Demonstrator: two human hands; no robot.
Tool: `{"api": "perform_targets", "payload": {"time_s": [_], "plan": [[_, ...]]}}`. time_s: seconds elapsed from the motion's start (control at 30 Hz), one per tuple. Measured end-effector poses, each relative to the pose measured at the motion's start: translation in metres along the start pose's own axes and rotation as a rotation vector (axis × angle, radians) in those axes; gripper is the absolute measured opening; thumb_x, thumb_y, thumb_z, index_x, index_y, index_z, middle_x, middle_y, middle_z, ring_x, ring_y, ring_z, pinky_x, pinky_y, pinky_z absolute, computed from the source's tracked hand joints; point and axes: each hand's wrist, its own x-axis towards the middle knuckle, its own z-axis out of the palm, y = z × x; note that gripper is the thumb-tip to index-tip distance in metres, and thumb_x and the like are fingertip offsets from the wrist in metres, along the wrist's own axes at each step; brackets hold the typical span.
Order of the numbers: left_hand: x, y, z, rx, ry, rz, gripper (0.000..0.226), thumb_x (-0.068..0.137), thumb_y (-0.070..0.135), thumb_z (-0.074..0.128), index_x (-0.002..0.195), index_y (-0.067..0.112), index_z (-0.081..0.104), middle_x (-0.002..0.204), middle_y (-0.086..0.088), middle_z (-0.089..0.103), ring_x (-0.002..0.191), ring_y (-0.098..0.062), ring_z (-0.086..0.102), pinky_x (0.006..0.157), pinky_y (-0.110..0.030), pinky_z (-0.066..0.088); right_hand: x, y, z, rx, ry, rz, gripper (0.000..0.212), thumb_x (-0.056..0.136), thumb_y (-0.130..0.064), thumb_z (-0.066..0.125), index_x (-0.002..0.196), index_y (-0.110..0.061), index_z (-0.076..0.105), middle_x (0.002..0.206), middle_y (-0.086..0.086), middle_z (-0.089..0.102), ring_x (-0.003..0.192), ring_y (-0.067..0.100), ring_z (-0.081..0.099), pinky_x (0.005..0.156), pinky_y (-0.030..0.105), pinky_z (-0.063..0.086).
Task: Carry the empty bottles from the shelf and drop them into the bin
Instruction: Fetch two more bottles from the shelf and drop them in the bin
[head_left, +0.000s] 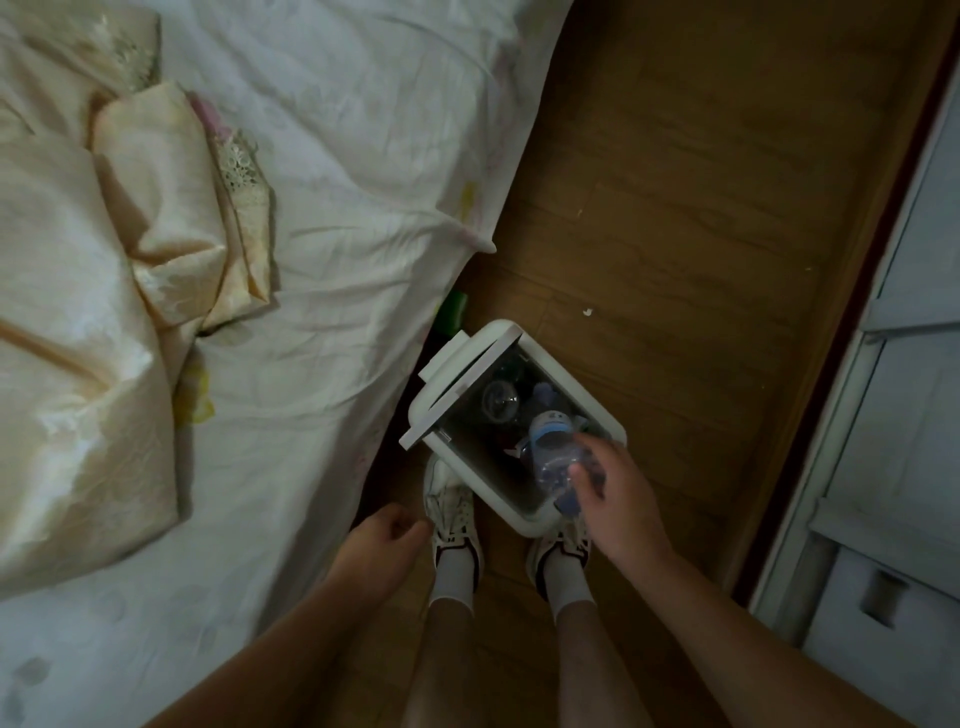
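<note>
bottle (551, 457) held over open bin (525, 526)

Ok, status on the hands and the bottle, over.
Right hand grips clear bottle over open bin. Left hand idle, empty. Nothing blocks the opening.

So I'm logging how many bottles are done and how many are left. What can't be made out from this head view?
Head view only.
The shelf and any bottles left on it: outside the frame.
Inside the bin: too dark to count; only a clear rounded shape shows.
Near end and cap of the bottle: covered by the right hand.
The green object by the bin: mostly under the bed sheet.
</note>
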Motion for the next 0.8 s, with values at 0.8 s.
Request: {"api": "perform_targets", "payload": {"time_s": [0.8], "plan": [[-0.002, -0.007, 0.003, -0.053, 0.0, -0.031, 0.024, 0.098, 0.04, 0.051, 0.107, 0.021, 0.063, 0.095, -0.003, 0.068, 0.089, -0.021, 0.067, 0.084, -0.04, 0.054, 0.039, -0.056, -0.016, 0.01, -0.018, -0.117, 0.029, 0.095, -0.029, 0.058, 0.124, -0.03, 0.06, 0.117, -0.014, 0.067, 0.105, 0.002, 0.063, 0.09, 0.029, 0.056]]}}
